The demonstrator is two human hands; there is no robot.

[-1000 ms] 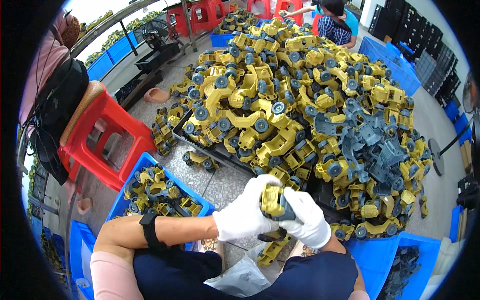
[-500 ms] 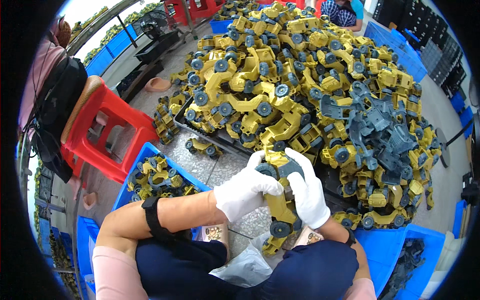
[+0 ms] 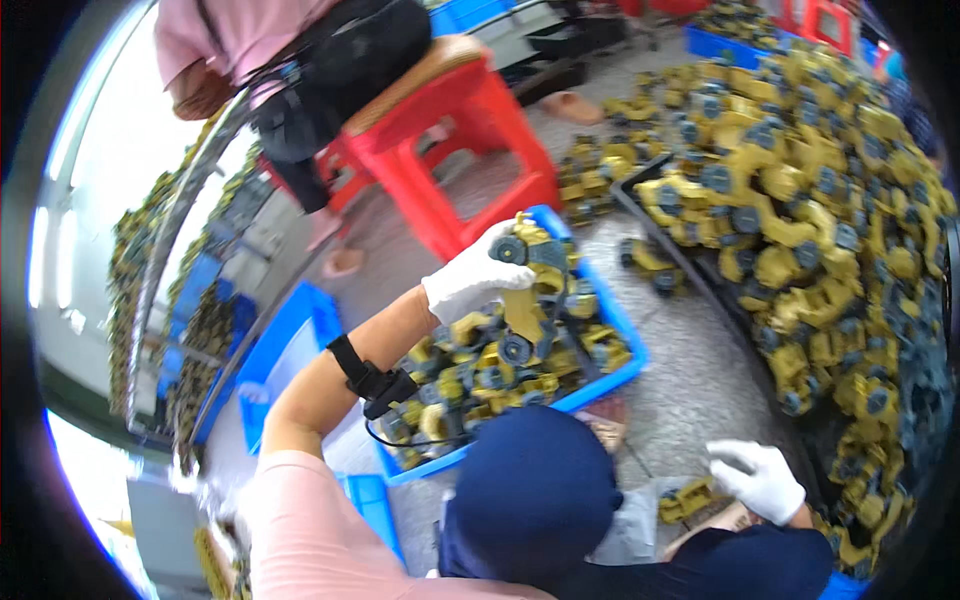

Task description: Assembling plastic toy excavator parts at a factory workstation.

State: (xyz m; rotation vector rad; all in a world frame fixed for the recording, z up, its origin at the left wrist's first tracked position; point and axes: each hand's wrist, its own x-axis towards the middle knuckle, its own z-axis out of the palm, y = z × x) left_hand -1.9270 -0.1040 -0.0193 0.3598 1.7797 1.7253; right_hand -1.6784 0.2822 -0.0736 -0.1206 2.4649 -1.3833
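Our white-gloved left hand (image 3: 468, 284) grips a yellow-grey plastic truck (image 3: 520, 310), best steadied, near a blue plastic bin (image 3: 613, 307)'s far corner; right hand (image 3: 760, 482) seems empty.

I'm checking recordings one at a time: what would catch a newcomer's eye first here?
Probably the great heap of yellow toy vehicles with grey wheels, filling the right side. Next, likely the white-gloved left hand near the centre, holding a yellow-and-grey toy vehicle over a loaded blue bin. The bright red stool above that bin also stands out.
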